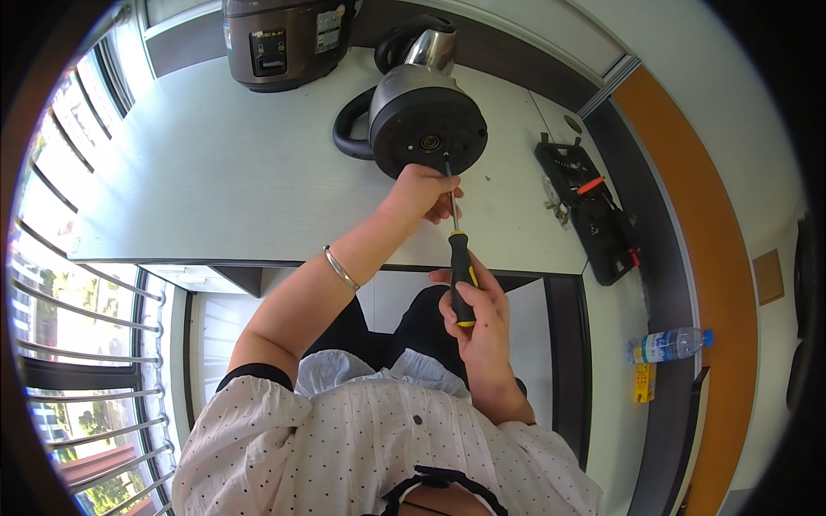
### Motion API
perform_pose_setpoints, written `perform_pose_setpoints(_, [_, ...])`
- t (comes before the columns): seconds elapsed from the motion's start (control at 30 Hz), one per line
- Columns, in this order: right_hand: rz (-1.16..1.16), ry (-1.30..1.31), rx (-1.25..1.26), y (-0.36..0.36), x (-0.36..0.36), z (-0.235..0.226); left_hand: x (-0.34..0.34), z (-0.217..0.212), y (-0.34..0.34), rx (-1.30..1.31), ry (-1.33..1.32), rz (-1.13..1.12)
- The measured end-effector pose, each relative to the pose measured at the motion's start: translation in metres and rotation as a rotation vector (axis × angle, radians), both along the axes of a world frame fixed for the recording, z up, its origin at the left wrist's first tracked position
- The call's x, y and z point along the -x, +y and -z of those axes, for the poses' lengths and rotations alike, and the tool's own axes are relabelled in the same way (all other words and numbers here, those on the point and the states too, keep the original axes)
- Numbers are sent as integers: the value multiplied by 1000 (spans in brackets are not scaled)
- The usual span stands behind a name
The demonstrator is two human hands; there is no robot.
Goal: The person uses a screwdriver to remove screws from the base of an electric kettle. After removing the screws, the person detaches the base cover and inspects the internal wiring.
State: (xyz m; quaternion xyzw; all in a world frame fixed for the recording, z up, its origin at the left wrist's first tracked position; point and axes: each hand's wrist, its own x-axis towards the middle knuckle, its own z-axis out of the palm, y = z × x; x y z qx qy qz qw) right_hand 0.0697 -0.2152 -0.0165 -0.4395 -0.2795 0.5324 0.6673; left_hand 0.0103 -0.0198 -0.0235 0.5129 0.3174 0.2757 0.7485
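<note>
An electric kettle (403,113) lies on its side on the white table, its round black base turned toward me and its black handle at the left. My right hand (483,320) is wrapped round the black and yellow handle of a screwdriver (460,267). The metal shaft points away from me, with its tip at the kettle's base, right of the brassy round socket. Close below the base, my left hand (426,191) has its thumb and fingers closed on the shaft near the tip. Whether those fingers also touch the base or a screw, I cannot make out.
A brown rice cooker (286,47) stands at the back left. To the right lies an opened black tool case (594,211) with red-handled tools. A water bottle (671,346) and a small yellow box (644,383) lie farther right. The table's front edge (206,261) runs below my forearms.
</note>
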Motion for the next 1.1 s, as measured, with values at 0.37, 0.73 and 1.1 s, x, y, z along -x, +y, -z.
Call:
perform_pose_setpoints(0.37, [298, -1250, -156, 3, 4, 34, 6, -5, 4, -67, 95, 15])
perform_pose_setpoints(0.73, [204, -534, -113, 1, 14, 26, 0, -7, 2, -15, 45, -15])
perform_pose_setpoints(1.1, [277, -1090, -82, 2, 8, 28, 0, -6, 1, -17, 41, -15])
